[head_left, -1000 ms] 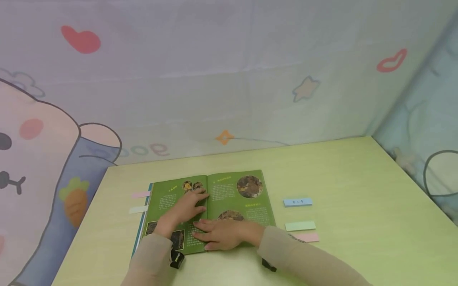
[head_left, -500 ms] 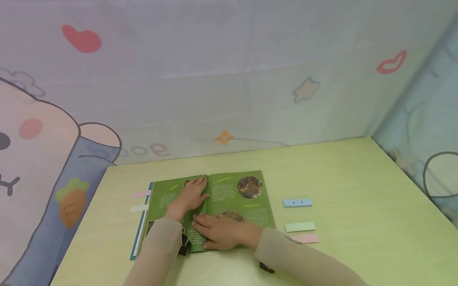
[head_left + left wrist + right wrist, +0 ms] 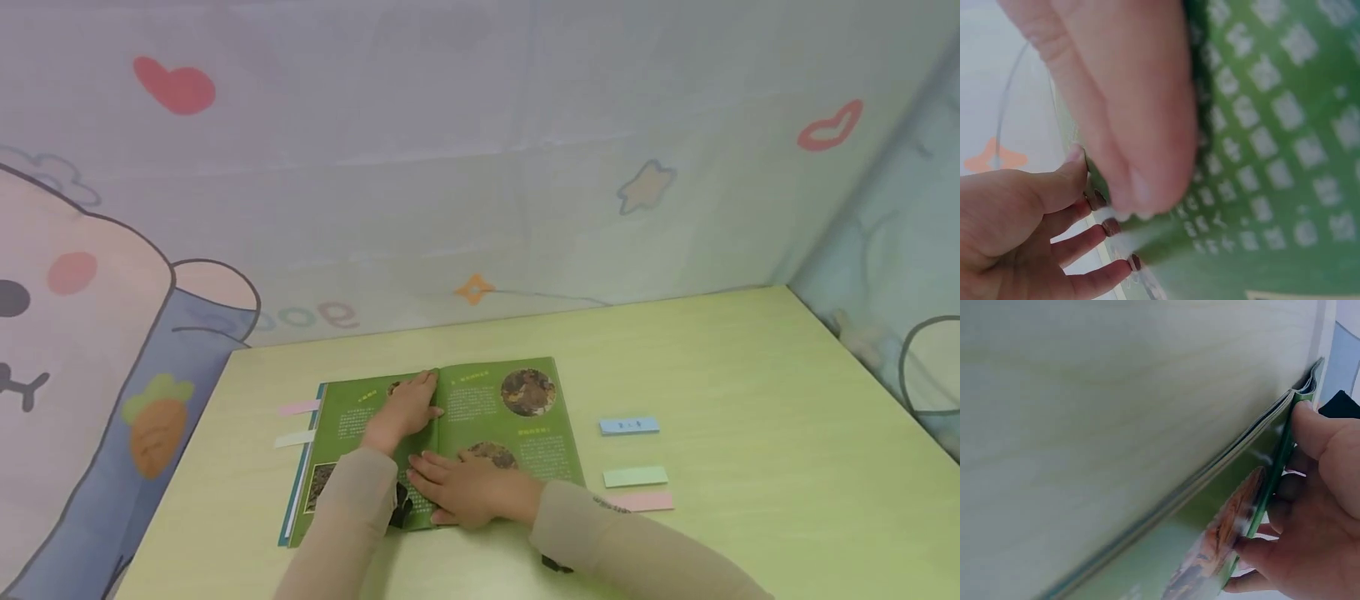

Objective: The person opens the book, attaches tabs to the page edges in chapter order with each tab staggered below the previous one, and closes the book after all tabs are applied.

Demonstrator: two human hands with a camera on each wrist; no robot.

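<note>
Hands flat on open green picture book (image 3: 480, 417): right hand (image 3: 468, 492) fingers straight on the near pages by the fold, left hand (image 3: 405, 408) spread along the fold beyond. Step judged: flattening the spread; next calls for even pressure. Pale green wooden tabletop (image 3: 750, 375); pastel paper strips (image 3: 633, 475) right; cartoon-printed curtain (image 3: 480, 167) behind.

An open green book (image 3: 480, 417) lies on the pale green table (image 3: 750, 375). The left hand (image 3: 405, 408) presses its left page flat near the spine; the right hand (image 3: 468, 492) rests flat on the lower pages.
</note>
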